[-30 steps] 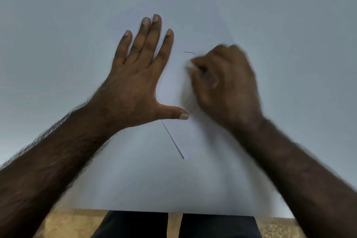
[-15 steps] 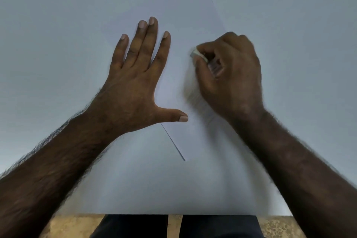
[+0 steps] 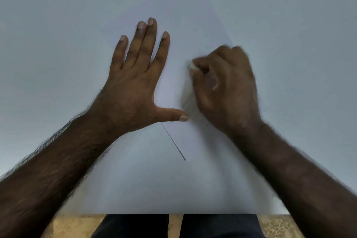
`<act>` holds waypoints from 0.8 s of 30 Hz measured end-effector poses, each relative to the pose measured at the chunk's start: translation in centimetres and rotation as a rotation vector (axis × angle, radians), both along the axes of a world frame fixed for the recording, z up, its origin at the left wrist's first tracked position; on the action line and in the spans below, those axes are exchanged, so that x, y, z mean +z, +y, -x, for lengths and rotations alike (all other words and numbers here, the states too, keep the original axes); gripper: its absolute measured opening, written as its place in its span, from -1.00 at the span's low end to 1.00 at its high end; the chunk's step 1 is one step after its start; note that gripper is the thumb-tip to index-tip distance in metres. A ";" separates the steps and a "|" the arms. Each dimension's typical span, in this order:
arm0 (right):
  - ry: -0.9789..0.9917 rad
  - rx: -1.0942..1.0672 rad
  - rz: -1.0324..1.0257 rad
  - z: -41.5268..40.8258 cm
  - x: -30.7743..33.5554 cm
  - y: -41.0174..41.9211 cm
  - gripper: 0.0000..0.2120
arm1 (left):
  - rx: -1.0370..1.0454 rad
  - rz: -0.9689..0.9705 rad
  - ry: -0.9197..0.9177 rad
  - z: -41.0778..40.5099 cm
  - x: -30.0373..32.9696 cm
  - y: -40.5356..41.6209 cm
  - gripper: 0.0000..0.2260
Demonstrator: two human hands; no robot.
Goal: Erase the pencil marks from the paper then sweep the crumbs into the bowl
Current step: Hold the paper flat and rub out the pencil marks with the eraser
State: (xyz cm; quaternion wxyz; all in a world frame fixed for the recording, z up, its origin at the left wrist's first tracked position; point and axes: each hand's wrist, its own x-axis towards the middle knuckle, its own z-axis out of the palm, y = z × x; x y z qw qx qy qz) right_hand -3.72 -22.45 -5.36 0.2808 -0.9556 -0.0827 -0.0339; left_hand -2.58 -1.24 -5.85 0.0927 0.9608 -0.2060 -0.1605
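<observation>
Head view: erasing under way, not finished. Left hand flat on paper, fingers straight and slightly spread. Right hand blurred, fingers curled tight around a white eraser rubbing the sheet. One pencil line left near the thumb. No bowl or crumbs visible; sweeping not yet done.

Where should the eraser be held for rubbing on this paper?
Grip the eraser by its upper body, coming from above, as the right hand does, its fingers pinching it. Only its white tip pokes out towards the paper, so the rubbing end stays free. The left hand lies flat.
</observation>
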 end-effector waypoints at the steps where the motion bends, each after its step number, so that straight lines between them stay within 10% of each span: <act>1: 0.034 0.054 -0.004 1.4 0.2 0.7 -0.95 | 0.002 0.000 -0.013 0.1 0.0 0.0 0.30; 11: -0.062 -0.083 0.057 -2.2 -0.2 -0.7 -0.92 | -0.003 0.003 0.009 0.0 -0.1 0.1 0.32; 17: 0.067 0.278 0.009 3.2 0.5 1.5 -0.87 | -0.002 -0.001 -0.042 0.3 -0.2 0.0 0.22; 24: -0.080 0.038 0.036 -2.7 -1.0 -0.4 -0.89 | -0.009 -0.015 -0.004 -0.1 -0.1 0.0 0.33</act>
